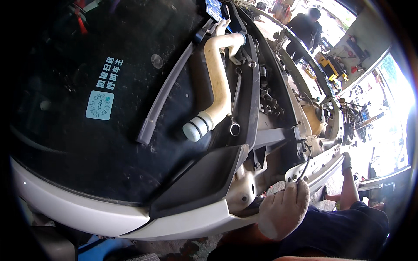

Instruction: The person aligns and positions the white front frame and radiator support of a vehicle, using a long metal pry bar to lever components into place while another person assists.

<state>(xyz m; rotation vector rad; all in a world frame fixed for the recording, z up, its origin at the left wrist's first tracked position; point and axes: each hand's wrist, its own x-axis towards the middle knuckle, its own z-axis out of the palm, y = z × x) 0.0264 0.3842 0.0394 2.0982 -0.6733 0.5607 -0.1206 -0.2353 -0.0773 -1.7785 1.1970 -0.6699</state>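
Observation:
My left hand (284, 211), in a pale glove, is raised at the side of a car's uncovered engine bay. Its fingers are closed at the lower end of a thin dark rod (306, 167), beside a white metal bracket (300, 171) with a bolt on it. Further right, my right hand (346, 161), also gloved, rests against the edge of the white front body panel (322, 168); its fingers are too small to read. A cream bent pipe (218, 74) with black rings at its near end lies at the base of the windshield, next to a combination wrench (236, 100).
The dark windshield (109, 143) with a wiper arm (167, 95) fills the left. Loose sockets and fasteners (270, 102) lie in the black cowl channel. A black trim panel (198, 180) covers the near corner. Another person (307, 30) stands beyond the car, near a yellow-black case (328, 67).

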